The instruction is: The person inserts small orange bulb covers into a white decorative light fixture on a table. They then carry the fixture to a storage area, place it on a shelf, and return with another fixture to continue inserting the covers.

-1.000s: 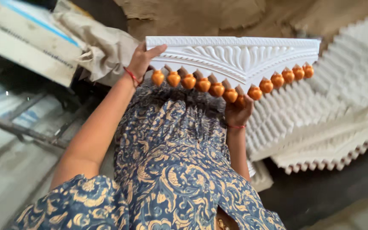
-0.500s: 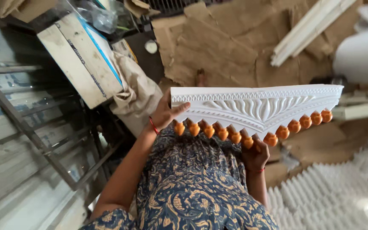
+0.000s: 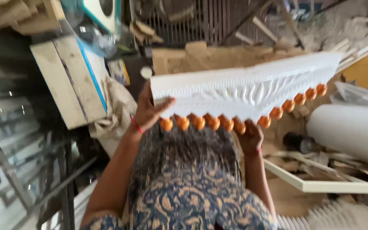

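Head view: white moulding with orange beads, held out in front, long axis running left to right and rising rightward. Left hand clasps its left end; right hand grips beneath the middle. Cardboard beyond.

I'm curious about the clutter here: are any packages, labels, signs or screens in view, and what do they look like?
Small package or booklet: left of the moulding, beside the plank board; flat, yellow and pale, blurred.
Round white lid or tag: just right of it; small white disc.
Cardboard sheets: behind the white moulding; flat, brown, unprinted as far as visible.
Box-like casing: top left; white with teal edge and a round grille.
No screens or signs visible.
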`<state>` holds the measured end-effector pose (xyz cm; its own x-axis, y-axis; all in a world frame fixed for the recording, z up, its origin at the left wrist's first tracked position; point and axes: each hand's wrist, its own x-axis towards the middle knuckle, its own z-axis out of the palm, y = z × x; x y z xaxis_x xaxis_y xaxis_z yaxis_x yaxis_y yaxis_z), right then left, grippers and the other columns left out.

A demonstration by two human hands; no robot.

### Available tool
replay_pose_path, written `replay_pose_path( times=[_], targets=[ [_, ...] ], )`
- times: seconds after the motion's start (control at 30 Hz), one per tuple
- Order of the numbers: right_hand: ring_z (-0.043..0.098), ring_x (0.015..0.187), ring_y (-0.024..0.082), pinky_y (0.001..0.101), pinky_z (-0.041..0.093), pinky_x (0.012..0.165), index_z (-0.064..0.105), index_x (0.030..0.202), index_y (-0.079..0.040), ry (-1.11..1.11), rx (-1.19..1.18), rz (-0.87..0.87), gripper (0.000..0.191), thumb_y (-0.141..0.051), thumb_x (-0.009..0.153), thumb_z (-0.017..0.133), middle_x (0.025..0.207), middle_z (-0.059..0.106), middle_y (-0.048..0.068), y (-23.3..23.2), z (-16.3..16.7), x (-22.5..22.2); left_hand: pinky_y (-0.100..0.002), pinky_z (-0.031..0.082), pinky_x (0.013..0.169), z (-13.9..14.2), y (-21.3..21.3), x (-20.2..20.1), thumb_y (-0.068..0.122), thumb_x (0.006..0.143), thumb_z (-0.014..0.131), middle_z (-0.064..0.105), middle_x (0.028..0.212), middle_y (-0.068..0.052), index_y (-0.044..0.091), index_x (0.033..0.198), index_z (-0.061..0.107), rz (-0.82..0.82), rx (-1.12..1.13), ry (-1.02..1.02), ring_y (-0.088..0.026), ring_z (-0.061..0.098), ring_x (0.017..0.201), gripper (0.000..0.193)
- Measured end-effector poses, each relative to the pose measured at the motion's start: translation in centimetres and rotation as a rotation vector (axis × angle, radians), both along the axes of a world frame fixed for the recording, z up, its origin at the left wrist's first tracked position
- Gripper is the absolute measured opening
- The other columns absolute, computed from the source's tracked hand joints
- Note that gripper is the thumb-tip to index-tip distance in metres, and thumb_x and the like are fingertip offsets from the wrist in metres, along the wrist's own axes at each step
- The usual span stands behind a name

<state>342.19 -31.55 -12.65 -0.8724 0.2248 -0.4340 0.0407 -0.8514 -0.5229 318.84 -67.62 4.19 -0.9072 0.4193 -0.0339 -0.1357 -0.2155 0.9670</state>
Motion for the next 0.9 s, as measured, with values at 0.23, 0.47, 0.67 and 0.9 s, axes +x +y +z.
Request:
replay_pose_path(
  times=[0.23,0.47,0.67,0.9],
  targets=[
    [0.057,0.131,0.029,0.0479,0.041,0.114,0.061,0.132,-0.001,-0.154,0.111,0.194,0.041,-0.024,0.098,0.054,0.135,0.065,0.011,0.6,1.7,-10.3,-0.033,0.052,0.1,-1.5,-2.3,-4.1,0.01,0.093,0.078,0.065,0.126,-0.008,0.002,0.139,0.049,0.141,-0.109,0.015,-0.016,0.062,0.118,0.055],
    [0.058,0.128,0.029,0.0461,0.04,0.111,0.059,0.135,0.001,-0.203,0.157,0.36,0.049,-0.032,0.1,0.053,0.135,0.065,0.013,1.6,1.4,-26.0,-0.034,0.054,0.094,-4.6,-2.7,-14.8,0.018,0.089,0.078,0.068,0.122,-0.008,0.001,0.139,0.05,0.338,-0.131,-0.124,-0.017,0.065,0.112,0.06],
    [0.058,0.128,0.03,0.0447,0.04,0.11,0.06,0.134,0.002,-0.264,0.042,0.461,0.059,-0.045,0.1,0.049,0.136,0.066,0.016,2.4,1.5,-39.9,-0.033,0.055,0.09,-4.3,-3.4,-25.5,0.02,0.089,0.077,0.068,0.119,-0.007,0.0,0.136,0.052,0.442,-0.261,-0.165,-0.017,0.066,0.108,0.057],
    [0.057,0.131,0.027,0.0443,0.041,0.112,0.056,0.141,-0.004,-0.265,0.164,0.618,0.059,-0.044,0.1,0.043,0.142,0.062,0.012,0.4,3.0,-48.8,-0.032,0.053,0.092,-3.0,-5.0,-32.3,0.016,0.093,0.074,0.068,0.118,-0.007,-0.001,0.133,0.055,0.53,-0.229,-0.139,-0.015,0.065,0.105,0.048]
  ],
)
